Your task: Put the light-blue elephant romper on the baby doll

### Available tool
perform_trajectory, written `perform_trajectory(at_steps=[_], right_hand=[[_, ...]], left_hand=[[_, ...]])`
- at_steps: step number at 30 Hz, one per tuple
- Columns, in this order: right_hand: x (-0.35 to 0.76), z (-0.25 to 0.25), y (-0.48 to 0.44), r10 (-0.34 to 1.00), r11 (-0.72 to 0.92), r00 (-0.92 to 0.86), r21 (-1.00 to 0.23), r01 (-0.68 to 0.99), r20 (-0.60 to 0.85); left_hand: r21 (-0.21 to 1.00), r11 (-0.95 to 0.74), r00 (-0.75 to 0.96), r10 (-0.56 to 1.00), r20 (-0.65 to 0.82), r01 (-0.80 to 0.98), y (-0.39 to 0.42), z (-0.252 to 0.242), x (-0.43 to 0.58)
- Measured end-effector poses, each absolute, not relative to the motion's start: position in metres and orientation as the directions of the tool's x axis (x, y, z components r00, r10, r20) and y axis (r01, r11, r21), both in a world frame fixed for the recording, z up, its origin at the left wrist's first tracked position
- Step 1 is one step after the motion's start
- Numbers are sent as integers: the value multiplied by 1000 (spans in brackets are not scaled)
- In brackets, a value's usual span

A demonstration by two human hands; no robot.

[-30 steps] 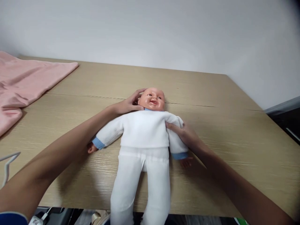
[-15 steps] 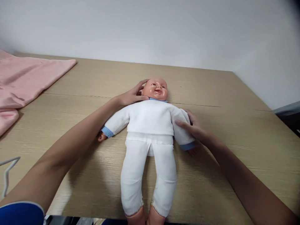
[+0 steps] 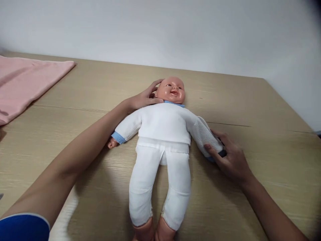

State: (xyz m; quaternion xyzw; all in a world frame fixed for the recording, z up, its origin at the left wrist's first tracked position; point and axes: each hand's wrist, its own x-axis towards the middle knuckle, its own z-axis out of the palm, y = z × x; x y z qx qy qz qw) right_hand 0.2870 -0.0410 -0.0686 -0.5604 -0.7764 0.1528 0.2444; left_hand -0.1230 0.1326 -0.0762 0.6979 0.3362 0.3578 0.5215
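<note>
Doll (image 3: 164, 124); cupped hands (image 3: 144, 99) (image 3: 232, 160) on head (image 3: 172, 89), sleeve (image 3: 204, 135)

A doll (image 3: 164, 127) lies face up on the surface (image 3: 225, 100), the left hand (image 3: 146, 97) against its head (image 3: 172, 88), the right hand (image 3: 233, 155) around a sleeve (image 3: 204, 135); a pink cloth (image 3: 27, 82) lies far left.

Scene softly, dimly lit. Shadows are cast beside left arm (image 3: 67, 167) on table (image 3: 112, 82); glare is caught at its lower left, small highlights on doll's head (image 3: 171, 87). Right hand (image 3: 232, 159) slightly blurred. Top right corner is darkened.
</note>
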Motion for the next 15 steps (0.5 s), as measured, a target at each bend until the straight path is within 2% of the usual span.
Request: perform_trajectory(at_steps=[4,8,10,13,15], right_hand=[[290,-79,-39,928,364,-266,-484,796,261],[293,-81,-39,915,393,-286,-461,796,286],[293,-81,-39,903,413,-295,-442,796,313],[289,-80,-39,883,440,-302,-409,799,359],[285,-74,-40,871,446,-288,-394,804,399]], left_hand=[[972,-193,501,859,104,130,127,-66,-123],[912,-204,378,924,59,356,102,-50,-131],[845,-221,249,962,109,487,81,-39,-135],[733,-292,70,945,318,614,24,-22,-134],[698,-273,-39,918,396,662,-36,-11,-127]])
